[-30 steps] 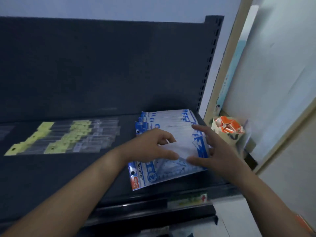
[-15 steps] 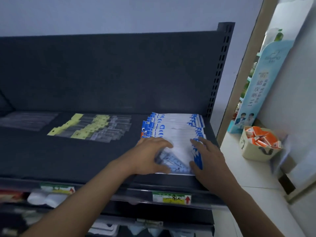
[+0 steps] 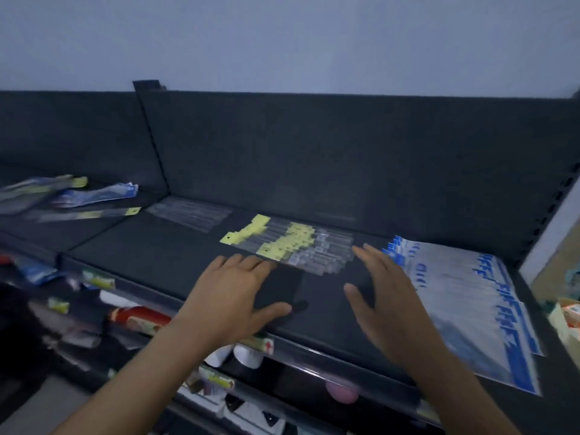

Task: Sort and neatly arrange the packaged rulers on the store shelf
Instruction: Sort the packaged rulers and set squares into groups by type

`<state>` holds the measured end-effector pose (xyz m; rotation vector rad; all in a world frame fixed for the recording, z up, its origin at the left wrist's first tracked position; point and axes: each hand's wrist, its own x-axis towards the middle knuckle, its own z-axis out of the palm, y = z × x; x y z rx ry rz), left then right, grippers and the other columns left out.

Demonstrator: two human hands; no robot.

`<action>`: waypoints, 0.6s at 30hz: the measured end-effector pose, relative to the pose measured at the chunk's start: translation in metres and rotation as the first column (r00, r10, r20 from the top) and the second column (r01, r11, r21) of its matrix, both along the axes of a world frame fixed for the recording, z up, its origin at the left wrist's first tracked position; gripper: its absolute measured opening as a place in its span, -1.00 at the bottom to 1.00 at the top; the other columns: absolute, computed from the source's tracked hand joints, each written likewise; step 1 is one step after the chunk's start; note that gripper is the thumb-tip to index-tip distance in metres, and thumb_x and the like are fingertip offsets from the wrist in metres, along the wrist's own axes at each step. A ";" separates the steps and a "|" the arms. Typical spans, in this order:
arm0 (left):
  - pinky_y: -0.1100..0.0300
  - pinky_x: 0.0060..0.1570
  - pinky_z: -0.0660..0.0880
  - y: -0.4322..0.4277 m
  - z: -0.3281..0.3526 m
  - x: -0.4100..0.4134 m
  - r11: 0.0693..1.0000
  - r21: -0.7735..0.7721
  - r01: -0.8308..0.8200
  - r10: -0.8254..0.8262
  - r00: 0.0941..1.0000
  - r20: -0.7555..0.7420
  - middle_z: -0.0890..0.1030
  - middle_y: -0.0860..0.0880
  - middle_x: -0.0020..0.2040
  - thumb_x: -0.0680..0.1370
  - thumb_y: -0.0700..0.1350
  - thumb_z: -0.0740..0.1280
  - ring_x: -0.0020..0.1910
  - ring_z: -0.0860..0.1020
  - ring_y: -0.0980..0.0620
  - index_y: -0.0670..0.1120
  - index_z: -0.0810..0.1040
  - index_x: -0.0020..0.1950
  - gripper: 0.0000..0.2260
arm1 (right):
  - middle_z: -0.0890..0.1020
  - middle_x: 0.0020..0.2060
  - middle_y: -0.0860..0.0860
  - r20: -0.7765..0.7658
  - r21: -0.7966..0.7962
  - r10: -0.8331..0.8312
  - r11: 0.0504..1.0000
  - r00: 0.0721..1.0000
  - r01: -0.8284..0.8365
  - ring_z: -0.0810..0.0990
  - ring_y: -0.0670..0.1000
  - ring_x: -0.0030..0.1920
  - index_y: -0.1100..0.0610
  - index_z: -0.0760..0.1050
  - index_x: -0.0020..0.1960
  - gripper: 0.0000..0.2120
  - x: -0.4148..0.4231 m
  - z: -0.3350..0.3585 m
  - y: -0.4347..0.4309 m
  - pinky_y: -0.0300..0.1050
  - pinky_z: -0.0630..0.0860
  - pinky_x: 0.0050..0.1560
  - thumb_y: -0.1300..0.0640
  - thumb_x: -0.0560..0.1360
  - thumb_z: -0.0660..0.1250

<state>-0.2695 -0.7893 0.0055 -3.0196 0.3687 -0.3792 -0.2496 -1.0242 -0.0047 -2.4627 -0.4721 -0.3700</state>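
On the dark shelf [image 3: 163, 255] lies a fanned row of clear ruler packs with yellow header cards [image 3: 288, 246]. A stack of blue-and-white geometry set packs [image 3: 464, 296] lies at the right end. A flat pile of clear packs [image 3: 191, 213] sits further back left. My left hand [image 3: 232, 293] hovers open, palm down, its fingertips at the front edge of the yellow-card row. My right hand [image 3: 389, 296] is open between that row and the blue packs, holding nothing.
Loose, untidy ruler packs [image 3: 72, 196] lie on the neighbouring shelf section at the left. Lower shelves below hold assorted goods and price tags [image 3: 97, 279]. An upright divider post [image 3: 150, 136] separates the sections. A small box of orange items [image 3: 568, 318] sits at the far right.
Both hands have let go of the blue geometry packs and moved left to the yellow-card ruler row. The view has swung left, showing more of the shelf.
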 end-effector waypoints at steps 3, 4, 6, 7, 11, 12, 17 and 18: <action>0.11 0.30 0.23 0.067 0.010 -0.013 0.993 0.007 -0.119 0.119 0.992 0.048 0.37 0.11 0.41 0.45 0.50 -0.12 0.35 0.34 0.04 0.09 0.20 0.51 -0.24 | 0.22 0.47 -0.12 0.017 0.023 0.085 0.996 0.996 -0.085 0.12 -0.13 0.47 -0.01 0.19 0.49 -0.48 -0.002 0.009 0.071 -0.20 0.05 0.45 0.03 0.57 0.24; 0.12 0.30 0.23 0.095 0.013 -0.019 0.988 -0.001 -0.154 0.154 0.987 0.055 0.36 0.12 0.42 0.44 0.50 -0.14 0.36 0.33 0.04 0.10 0.20 0.51 -0.23 | 0.22 0.46 -0.14 0.023 0.030 0.105 0.994 0.994 -0.106 0.11 -0.16 0.47 -0.03 0.19 0.48 -0.49 -0.005 0.011 0.100 -0.23 0.04 0.44 0.02 0.57 0.23; 0.12 0.31 0.24 0.152 0.018 -0.029 0.978 -0.007 -0.209 0.209 0.976 0.062 0.35 0.13 0.43 0.43 0.52 -0.17 0.37 0.32 0.06 0.10 0.19 0.51 -0.21 | 0.23 0.45 -0.17 0.031 0.040 0.136 0.990 0.990 -0.137 0.12 -0.18 0.45 -0.05 0.20 0.48 -0.50 -0.008 0.013 0.158 -0.25 0.04 0.42 0.00 0.57 0.23; 0.11 0.31 0.24 0.181 0.020 -0.033 0.973 -0.011 -0.232 0.232 0.971 0.063 0.35 0.14 0.43 0.42 0.53 -0.19 0.37 0.32 0.06 0.09 0.19 0.51 -0.19 | 0.24 0.45 -0.18 0.028 0.045 0.147 0.988 0.989 -0.149 0.13 -0.18 0.44 -0.06 0.21 0.47 -0.50 -0.009 0.014 0.187 -0.23 0.07 0.42 -0.01 0.56 0.23; 0.11 0.32 0.24 0.296 0.026 -0.047 0.948 -0.076 -0.310 0.313 0.949 0.043 0.36 0.13 0.43 0.42 0.54 -0.13 0.36 0.33 0.05 0.08 0.20 0.52 -0.17 | 0.21 0.46 -0.19 -0.017 0.080 0.183 0.980 0.983 -0.181 0.14 -0.17 0.45 -0.07 0.21 0.47 -0.50 -0.006 0.009 0.301 -0.18 0.11 0.44 -0.03 0.56 0.22; 0.10 0.31 0.25 0.324 0.028 -0.049 0.937 -0.095 -0.336 0.341 0.939 0.045 0.37 0.11 0.43 0.41 0.53 -0.11 0.36 0.34 0.04 0.06 0.20 0.52 -0.17 | 0.20 0.46 -0.19 -0.030 0.081 0.200 0.977 0.979 -0.197 0.14 -0.18 0.45 -0.08 0.20 0.47 -0.50 -0.005 0.006 0.326 -0.18 0.11 0.44 -0.03 0.56 0.22; 0.08 0.32 0.30 0.432 0.032 -0.042 0.886 -0.168 -0.433 0.442 0.897 0.017 0.38 0.07 0.44 0.34 0.52 -0.14 0.38 0.36 0.02 0.05 0.22 0.51 -0.12 | 0.20 0.45 -0.21 -0.079 0.059 0.247 0.968 0.966 -0.242 0.14 -0.19 0.44 -0.10 0.23 0.44 -0.53 0.014 -0.002 0.424 -0.24 0.08 0.40 -0.04 0.56 0.23; 0.08 0.32 0.30 0.448 0.031 -0.037 0.883 -0.168 -0.438 0.445 0.895 0.008 0.38 0.07 0.44 0.33 0.53 -0.16 0.38 0.36 0.02 0.05 0.22 0.51 -0.11 | 0.22 0.44 -0.21 -0.082 0.050 0.251 0.968 0.965 -0.247 0.15 -0.19 0.43 -0.10 0.25 0.43 -0.55 0.021 -0.003 0.440 -0.25 0.08 0.40 -0.04 0.56 0.23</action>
